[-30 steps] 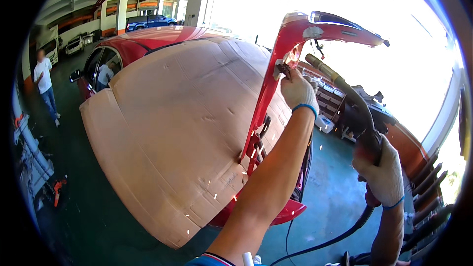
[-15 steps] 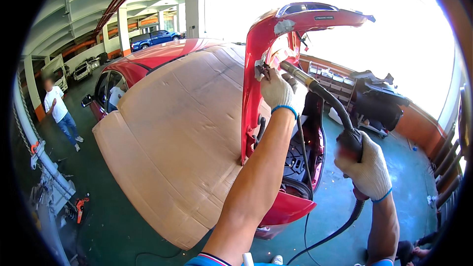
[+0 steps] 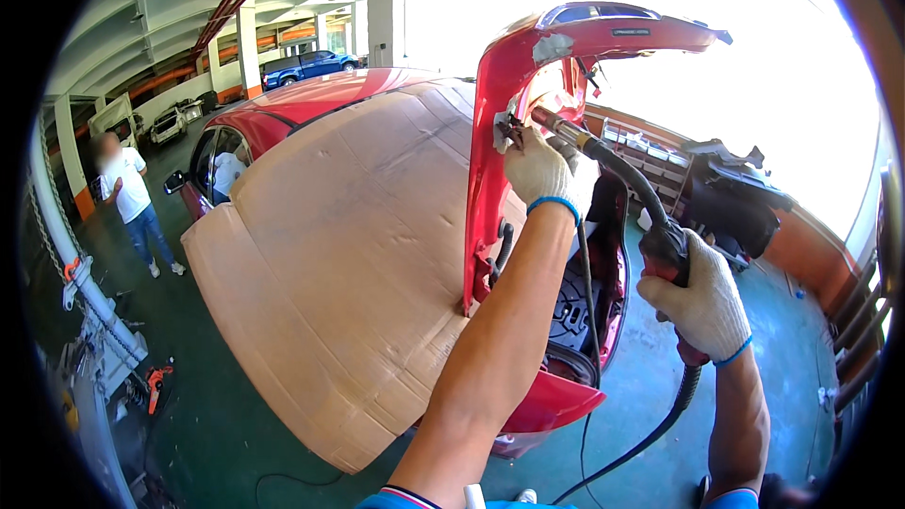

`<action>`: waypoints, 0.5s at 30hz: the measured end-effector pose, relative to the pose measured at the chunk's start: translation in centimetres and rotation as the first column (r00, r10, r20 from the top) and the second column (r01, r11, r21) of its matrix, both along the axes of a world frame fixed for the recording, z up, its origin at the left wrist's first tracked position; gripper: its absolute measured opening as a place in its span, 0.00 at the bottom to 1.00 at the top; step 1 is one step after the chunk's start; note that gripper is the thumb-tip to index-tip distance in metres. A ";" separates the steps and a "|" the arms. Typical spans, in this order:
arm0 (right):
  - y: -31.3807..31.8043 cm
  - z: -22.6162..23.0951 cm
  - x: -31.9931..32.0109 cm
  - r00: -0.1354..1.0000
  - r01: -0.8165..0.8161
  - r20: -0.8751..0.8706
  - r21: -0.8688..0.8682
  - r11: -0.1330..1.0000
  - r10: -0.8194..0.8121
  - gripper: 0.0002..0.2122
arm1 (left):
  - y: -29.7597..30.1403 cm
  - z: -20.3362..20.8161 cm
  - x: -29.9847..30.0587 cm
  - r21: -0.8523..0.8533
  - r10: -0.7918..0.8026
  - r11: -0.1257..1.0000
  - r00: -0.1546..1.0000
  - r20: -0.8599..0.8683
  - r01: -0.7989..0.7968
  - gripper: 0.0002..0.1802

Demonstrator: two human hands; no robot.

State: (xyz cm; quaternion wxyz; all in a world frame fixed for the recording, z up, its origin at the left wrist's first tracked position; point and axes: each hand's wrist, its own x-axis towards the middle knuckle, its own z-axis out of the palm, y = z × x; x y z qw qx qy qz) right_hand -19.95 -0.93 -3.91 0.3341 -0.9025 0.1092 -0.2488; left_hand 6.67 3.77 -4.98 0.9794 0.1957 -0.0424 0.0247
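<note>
Over the rear of the red car [image 3: 311,99], a large sheet of plain brown cardboard [image 3: 349,254] covers the back window and bodywork, creased in several places and bare of any print that can be read. A small dark rectangular label [image 3: 630,32] sits on the underside of the raised red hatch lid [image 3: 575,38], near its top edge. The welding torch [image 3: 603,155] is a dark, curved tool with a metal tip and a thick black hose [image 3: 660,429] hanging below it; its tip meets the inner edge of the lid, just right of the cardboard. The left hand [image 3: 542,170], in a white knit glove, is closed around the torch's neck close to the tip. The right hand [image 3: 702,297], gloved the same, is closed around the red handle lower down, right of the open boot [image 3: 580,311], where dark lining shows. A person [image 3: 130,193] stands well left of the car.
</note>
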 end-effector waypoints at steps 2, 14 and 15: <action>-0.1 0.0 0.1 1.000 0.000 -0.008 -0.003 1.000 0.000 0.18 | 0.2 0.1 0.1 0.054 0.027 0.998 1.000 -0.015 -0.026 0.08; 0.8 1.0 1.4 0.999 -0.023 -0.048 -0.093 0.995 0.019 0.19 | 1.5 1.6 -2.5 -0.057 -0.064 0.997 0.992 -0.108 0.058 0.16; 1.1 1.1 1.5 0.999 -0.018 -0.044 -0.095 0.995 0.014 0.19 | 1.7 1.7 -2.7 0.020 -0.049 0.998 0.992 -0.115 0.051 0.19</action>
